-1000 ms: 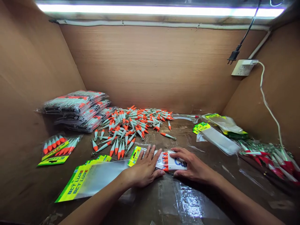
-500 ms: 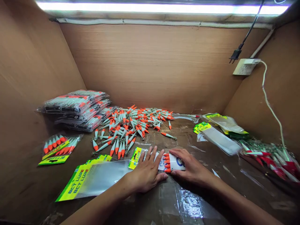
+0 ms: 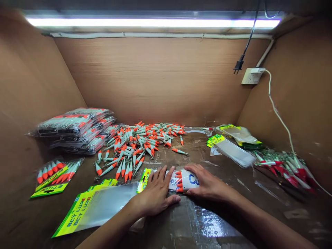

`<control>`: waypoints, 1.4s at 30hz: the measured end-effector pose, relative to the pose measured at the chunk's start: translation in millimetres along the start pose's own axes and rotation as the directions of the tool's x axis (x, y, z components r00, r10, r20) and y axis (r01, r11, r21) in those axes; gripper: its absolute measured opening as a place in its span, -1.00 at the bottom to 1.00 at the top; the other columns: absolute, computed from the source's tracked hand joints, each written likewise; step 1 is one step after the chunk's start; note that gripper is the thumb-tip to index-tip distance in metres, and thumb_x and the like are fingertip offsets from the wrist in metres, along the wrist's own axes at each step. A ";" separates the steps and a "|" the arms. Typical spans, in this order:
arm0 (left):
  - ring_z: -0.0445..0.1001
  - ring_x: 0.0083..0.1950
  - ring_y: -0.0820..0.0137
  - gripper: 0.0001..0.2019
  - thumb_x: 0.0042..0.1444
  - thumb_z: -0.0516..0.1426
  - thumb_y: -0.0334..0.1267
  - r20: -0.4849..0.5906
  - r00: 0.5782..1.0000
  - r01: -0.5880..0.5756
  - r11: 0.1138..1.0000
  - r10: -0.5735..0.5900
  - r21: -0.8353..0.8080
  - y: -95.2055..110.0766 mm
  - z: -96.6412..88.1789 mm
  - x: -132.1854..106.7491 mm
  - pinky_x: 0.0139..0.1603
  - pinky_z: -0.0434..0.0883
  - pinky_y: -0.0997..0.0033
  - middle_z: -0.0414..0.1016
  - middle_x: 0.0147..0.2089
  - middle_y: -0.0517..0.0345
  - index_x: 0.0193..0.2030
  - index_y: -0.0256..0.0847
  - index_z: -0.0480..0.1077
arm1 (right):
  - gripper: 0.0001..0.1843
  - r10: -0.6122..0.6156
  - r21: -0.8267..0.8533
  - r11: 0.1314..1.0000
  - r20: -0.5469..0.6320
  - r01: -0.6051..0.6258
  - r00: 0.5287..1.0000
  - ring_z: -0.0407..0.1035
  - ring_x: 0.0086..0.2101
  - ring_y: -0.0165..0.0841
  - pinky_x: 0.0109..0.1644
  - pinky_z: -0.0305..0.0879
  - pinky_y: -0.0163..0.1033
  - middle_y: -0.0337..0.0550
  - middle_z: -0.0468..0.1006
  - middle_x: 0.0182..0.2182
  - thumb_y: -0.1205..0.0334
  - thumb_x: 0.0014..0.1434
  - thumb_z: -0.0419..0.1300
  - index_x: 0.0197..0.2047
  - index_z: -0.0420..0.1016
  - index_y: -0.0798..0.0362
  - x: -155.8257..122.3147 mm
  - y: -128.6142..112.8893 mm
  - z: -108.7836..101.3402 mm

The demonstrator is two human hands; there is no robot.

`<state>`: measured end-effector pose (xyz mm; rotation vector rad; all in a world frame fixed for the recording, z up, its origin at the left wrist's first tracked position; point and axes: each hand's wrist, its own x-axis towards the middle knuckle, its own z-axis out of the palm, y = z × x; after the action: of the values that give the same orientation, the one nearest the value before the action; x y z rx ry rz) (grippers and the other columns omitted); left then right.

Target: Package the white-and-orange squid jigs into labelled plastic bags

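Observation:
My left hand (image 3: 157,192) lies flat with fingers stretched over a clear bag with a yellow-green BCT LURE header (image 3: 142,181), pressing it to the table. Just right of it, my right hand (image 3: 209,183) grips a white sleeve (image 3: 188,179) with blue marks, thumb at the near edge and fingers at the far edge. Several orange lure tips (image 3: 178,181) poke out of the sleeve's left end, toward the bag. Whether the tips are inside the bag's mouth I cannot tell. The rest of those lures is hidden by the sleeve and my right hand.
Behind my hands spreads a pile of orange-and-white lures (image 3: 140,138). Packed bundles (image 3: 75,126) are stacked at back left, with a filled bag (image 3: 55,174) before them. Flat bags (image 3: 103,204) fan out near my left forearm. More bags (image 3: 233,152) and red-and-white lures (image 3: 287,169) lie right.
The whole view has shifted slightly, with the scene now lower and further left. Both hands keep nearly the same pose on the bag and the sleeve.

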<state>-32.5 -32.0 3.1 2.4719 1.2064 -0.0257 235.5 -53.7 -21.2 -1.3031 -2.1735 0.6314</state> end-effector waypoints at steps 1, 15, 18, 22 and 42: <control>-0.38 0.55 -0.14 -0.04 0.18 -0.03 0.39 0.016 1.000 0.006 1.000 -0.005 -0.012 -0.7 0.7 0.1 0.42 -0.21 -0.33 -0.38 0.57 -0.21 0.53 -0.03 -0.35 | -0.16 0.002 0.001 1.000 -0.009 -0.002 1.000 0.28 0.16 -0.07 0.27 0.23 0.04 0.06 0.39 0.20 -0.01 0.01 0.43 0.30 0.30 0.04 0.5 -0.2 -0.2; -0.17 0.53 -0.19 0.16 -0.25 0.32 0.33 -0.028 0.976 -0.213 0.976 0.214 0.032 21.3 -7.0 53.3 0.43 -0.21 -0.33 0.07 0.48 -0.30 0.44 -0.21 0.05 | -0.14 -0.161 0.001 0.987 -0.075 0.161 0.984 0.28 0.14 -0.07 0.26 0.23 0.04 0.00 0.41 0.18 0.11 -0.03 0.47 0.32 0.29 -0.06 -0.1 -12.7 -8.2; 0.06 0.46 -0.19 0.07 -0.25 0.35 0.25 -0.189 0.953 -0.229 0.971 0.237 0.066 27.3 2.5 55.1 0.43 -0.18 -0.32 0.25 0.38 -0.27 0.38 -0.19 0.13 | 0.00 -0.225 -0.027 0.974 -0.119 0.224 0.967 0.28 0.16 -0.05 0.27 0.24 0.05 0.06 0.36 0.21 0.04 0.03 0.45 0.43 0.09 -0.05 -3.4 -21.0 -14.5; 0.42 0.19 -0.09 -0.22 -0.14 0.33 0.19 -0.318 0.918 -0.247 0.969 0.236 0.004 36.3 -6.7 50.5 0.41 -0.10 -0.34 0.49 0.12 -0.10 0.18 -0.15 0.32 | 0.13 -0.276 -0.057 0.960 -0.381 0.276 0.882 0.17 0.27 0.00 0.32 0.22 0.08 0.11 0.16 0.33 -0.02 0.09 0.41 0.50 -0.20 -0.05 -9.7 -32.6 -19.4; 0.16 0.41 -0.05 -0.15 0.03 0.03 0.47 -0.605 0.795 -0.465 0.692 0.051 -0.552 -16.5 -71.9 28.0 0.38 0.14 -0.05 0.45 0.23 -0.07 0.28 -0.10 0.35 | -0.19 -0.149 -0.004 0.987 -0.396 0.161 0.906 0.25 0.22 -0.12 0.32 0.19 0.10 0.04 0.31 0.26 0.12 0.31 0.19 0.49 -0.14 -0.11 -1.5 -22.8 -13.9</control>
<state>-38.3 23.5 58.9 1.9668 0.7823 1.0984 230.2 -63.1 3.4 -1.1153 -1.9001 0.3017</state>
